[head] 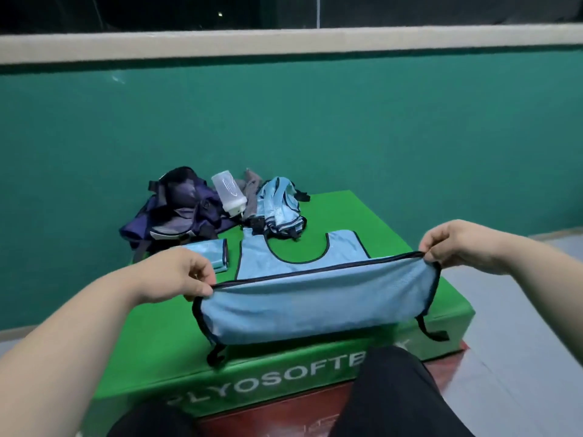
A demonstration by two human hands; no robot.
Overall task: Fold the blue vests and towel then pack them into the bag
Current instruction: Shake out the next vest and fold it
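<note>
Two pinch grips, left hand (186,272) and right hand (457,244), stretched the vest (315,305) hem taut mid-frame, likely for an even fold.

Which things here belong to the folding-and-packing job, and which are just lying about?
Job: held vest, pinched by left hand and right hand; folded vest; crumpled vests; grey cloth, probably the towel; dark bag.
Lying about: water bottle; green box serves only as the work surface.
</note>
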